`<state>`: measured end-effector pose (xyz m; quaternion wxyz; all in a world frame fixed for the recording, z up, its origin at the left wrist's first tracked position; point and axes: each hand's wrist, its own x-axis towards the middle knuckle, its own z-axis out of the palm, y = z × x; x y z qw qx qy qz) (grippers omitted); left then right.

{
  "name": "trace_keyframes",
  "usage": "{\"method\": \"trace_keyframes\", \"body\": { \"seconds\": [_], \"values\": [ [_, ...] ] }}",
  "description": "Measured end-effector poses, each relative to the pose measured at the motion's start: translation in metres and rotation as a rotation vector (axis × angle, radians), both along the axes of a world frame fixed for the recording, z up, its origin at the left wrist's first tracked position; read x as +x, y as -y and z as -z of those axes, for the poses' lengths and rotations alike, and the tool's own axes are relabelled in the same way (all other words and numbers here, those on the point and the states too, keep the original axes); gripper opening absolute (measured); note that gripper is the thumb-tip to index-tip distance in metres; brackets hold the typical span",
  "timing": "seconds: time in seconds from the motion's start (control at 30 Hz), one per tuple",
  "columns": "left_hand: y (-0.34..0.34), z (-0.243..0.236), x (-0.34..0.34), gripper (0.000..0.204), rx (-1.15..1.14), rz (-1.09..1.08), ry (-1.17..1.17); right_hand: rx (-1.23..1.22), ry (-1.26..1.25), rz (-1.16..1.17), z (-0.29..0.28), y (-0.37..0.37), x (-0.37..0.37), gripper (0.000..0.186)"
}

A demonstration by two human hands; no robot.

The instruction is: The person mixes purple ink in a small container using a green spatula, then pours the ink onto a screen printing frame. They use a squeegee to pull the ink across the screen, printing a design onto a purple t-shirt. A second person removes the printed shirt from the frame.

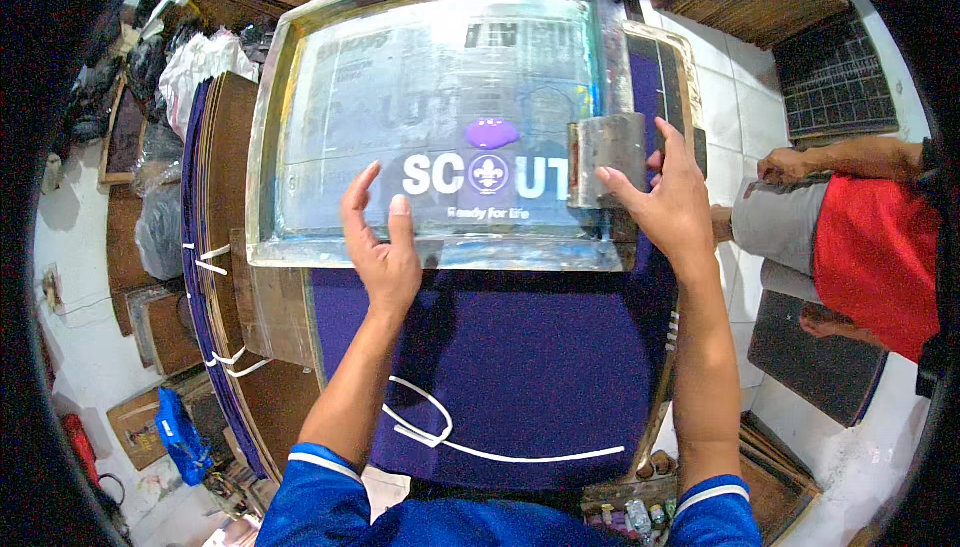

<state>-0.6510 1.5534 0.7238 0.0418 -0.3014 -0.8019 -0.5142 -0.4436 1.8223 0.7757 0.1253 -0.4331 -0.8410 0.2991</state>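
Observation:
A printing screen (440,252) lies over a dark purple cloth (520,357). White lettering and a round emblem show on its mesh, with a blob of purple ink (492,133) just above the emblem. A grey squeegee (615,142) leans at the screen's right rim. My right hand (668,192) is at the squeegee, thumb overlapping its lower part and fingers apart along its right side; whether it touches I cannot tell. My left hand (382,247) hovers over the screen's near left edge, open, holding nothing. White cord (520,455) lies on the near part of the cloth.
Beside the screen on the left stands a stack of boards (230,147) with purple cloth and white ties. At right, a person in red (875,247) and grey shorts is close by. Dark panels (840,77) lean farther back. A blue bag (182,437) is at lower left.

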Motion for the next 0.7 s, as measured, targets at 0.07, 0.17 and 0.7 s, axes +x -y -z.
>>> {"method": "trace_keyframes", "body": {
  "seconds": [0.07,0.17,0.7],
  "values": [
    [0.04,-0.004,-0.012,0.049,-0.049,-0.118,-0.025,0.008,0.061,0.054,0.002,0.01,-0.012,0.099],
    [0.11,-0.003,-0.048,0.055,-0.125,-0.391,-0.051,0.073,0.055,0.08,0.01,0.019,-0.018,0.097],
    [0.168,0.02,-0.094,0.062,0.312,-0.543,0.997,0.296,0.068,-0.366,-0.02,0.014,-0.099,0.032]
  ]
}}
